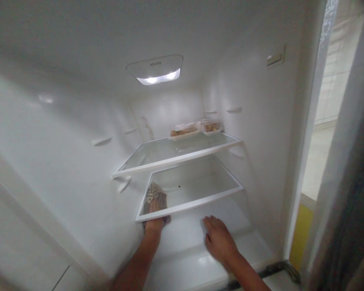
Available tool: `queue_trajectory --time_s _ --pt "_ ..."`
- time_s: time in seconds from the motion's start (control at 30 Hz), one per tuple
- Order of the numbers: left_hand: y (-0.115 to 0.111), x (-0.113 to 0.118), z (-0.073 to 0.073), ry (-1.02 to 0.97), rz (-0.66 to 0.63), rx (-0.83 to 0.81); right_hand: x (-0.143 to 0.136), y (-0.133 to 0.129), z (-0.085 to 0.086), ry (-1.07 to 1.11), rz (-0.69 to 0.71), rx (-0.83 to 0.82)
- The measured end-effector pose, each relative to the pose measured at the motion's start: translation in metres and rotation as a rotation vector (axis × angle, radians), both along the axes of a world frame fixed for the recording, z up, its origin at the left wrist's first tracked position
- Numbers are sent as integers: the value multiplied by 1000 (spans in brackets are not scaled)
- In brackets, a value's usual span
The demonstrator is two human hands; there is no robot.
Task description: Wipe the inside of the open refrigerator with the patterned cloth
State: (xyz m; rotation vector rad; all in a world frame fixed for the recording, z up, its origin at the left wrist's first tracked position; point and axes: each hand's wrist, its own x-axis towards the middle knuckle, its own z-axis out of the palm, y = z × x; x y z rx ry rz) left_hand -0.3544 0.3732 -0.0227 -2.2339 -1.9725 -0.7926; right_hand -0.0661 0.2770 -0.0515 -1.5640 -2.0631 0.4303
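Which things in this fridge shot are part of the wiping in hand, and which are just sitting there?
In use:
- left hand pressing a patterned cloth
- lower glass shelf, under which the cloth lies
- right hand flat on the white fridge floor

Just sitting there:
- two food trays at the back of the upper glass shelf
- interior light

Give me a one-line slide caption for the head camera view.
Left hand presses a patterned cloth under the lower glass fridge shelf; right hand rests flat on the white floor.
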Motion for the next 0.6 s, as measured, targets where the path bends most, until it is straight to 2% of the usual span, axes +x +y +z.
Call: queue_trajectory --time_s 0.17,0.3,0.43,0.6 --pt "55 4 12 143 43 -45 0 3 -6 30 -7 -15" --pt "78 4 19 195 45 -60 -1 4 -9 47 -14 -5" --pt "82 5 21 205 53 -57 -1 4 -6 22 -20 -23" --pt "62 3 18 189 30 -45 0 1 5 -8 -15 -44"
